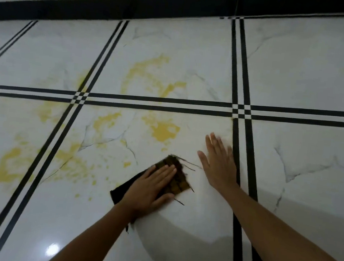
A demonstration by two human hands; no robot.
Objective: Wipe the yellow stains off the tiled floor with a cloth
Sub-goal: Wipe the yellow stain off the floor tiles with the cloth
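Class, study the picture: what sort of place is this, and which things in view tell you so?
Probably an indoor room, seen at floor level: glossy marble-look floor tiles with black double border lines, and a dark skirting under a pale wall. Which room cannot be told.

Tiled floor (299,80): glossy, smooth marble-look ceramic, black-lined, yellow stains (163,130); cloth (178,176): dark woven fabric, frayed edges.

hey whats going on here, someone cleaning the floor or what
Yes. A person is leaning over a white tiled floor, with the left hand pressed flat on a dark brown cloth. The right hand rests open on the bare tile beside it, apparently as a brace. Most of the yellow stains are not yet wiped: they spread ahead of the cloth and off to the left.
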